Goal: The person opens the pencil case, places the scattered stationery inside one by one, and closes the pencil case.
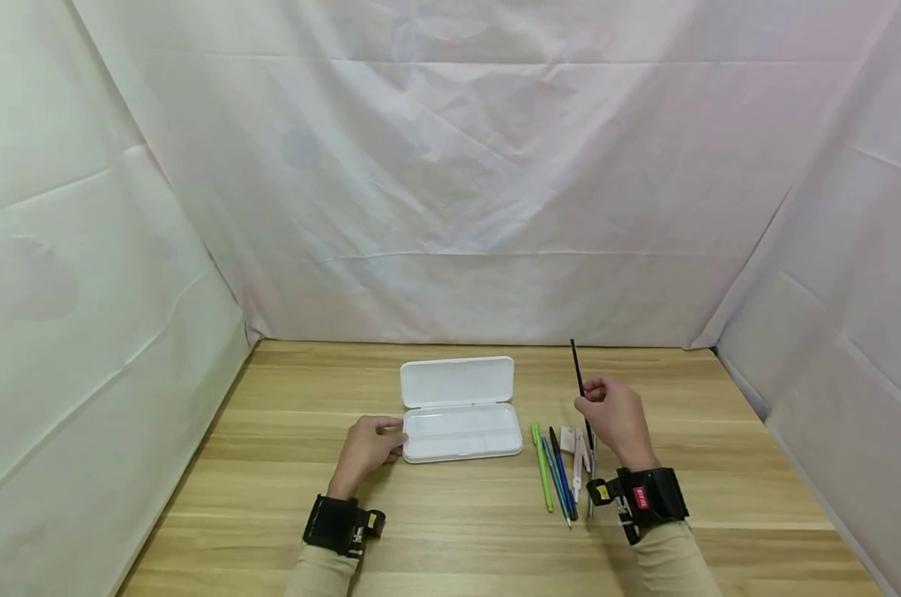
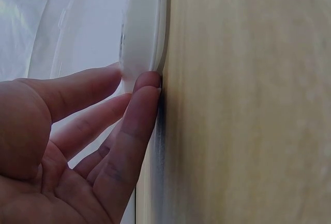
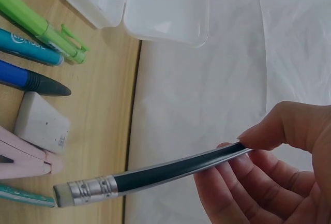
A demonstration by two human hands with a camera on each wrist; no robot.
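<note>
We find the right hand [image 1: 616,419] raised above the wooden surface [image 1: 450,531], toward its right half, with thumb and fingers pinching a black pencil [image 1: 578,377] — the grip closed on the shaft. In the head view the pencil stands nearly upright, leaning slightly; the right wrist view shows its metal ferrule and eraser end [image 3: 83,192] pointing away from the palm.

Below that hand lies a row of pens: a green pen [image 1: 542,468], a teal pen [image 3: 28,48] and a blue pen [image 1: 562,473] side by side, with a white eraser [image 3: 41,122] and a pink item [image 3: 23,159] just beside them.

The left hand [image 1: 366,448] rests on the surface at the left end of the open white case [image 1: 459,431], straight fingertips [image 2: 147,87] touching its edge — grip released, holding nothing. The case sits near the surface's middle, lid laid back toward the far edge.
</note>
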